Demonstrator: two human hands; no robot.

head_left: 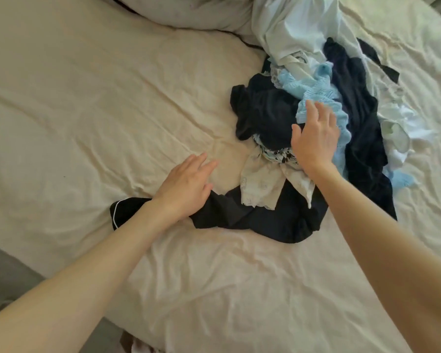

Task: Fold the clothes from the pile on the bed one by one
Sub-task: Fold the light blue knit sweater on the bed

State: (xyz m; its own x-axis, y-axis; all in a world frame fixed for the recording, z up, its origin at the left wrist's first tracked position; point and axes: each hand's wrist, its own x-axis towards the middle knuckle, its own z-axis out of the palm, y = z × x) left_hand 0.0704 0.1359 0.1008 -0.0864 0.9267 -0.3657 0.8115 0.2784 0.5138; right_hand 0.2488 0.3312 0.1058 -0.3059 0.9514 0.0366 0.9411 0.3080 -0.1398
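The pile of clothes lies on the bed, to the right of centre and running away from the person toward the pillows. The right hand is the nearer one: it hovers over or just touches the pile's near middle, fingers straight and spread, over a light blue lace garment and a dark navy one, grasping nothing. The left hand lies flat and relaxed at the left end of a black garment with white piping, which stretches left to right along the pile's near edge.
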